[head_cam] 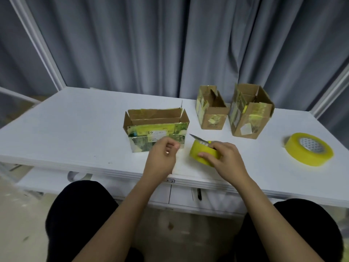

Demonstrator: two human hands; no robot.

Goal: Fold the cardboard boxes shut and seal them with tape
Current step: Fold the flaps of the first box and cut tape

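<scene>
Both bare forearms reach forward from the bottom of the view, converging toward the middle. The left hand (pixel 162 157) is raised with its back to the camera, its fingers (pixel 172 146) curled inward and the fingertips drawn close together; whether they pinch anything cannot be told. The right hand (pixel 225 159) sits just beside it, slightly lower, wrist bent inward, its fingers wrapped around a small roll of tape (pixel 201 153) and thumb pressed on the near face.
</scene>
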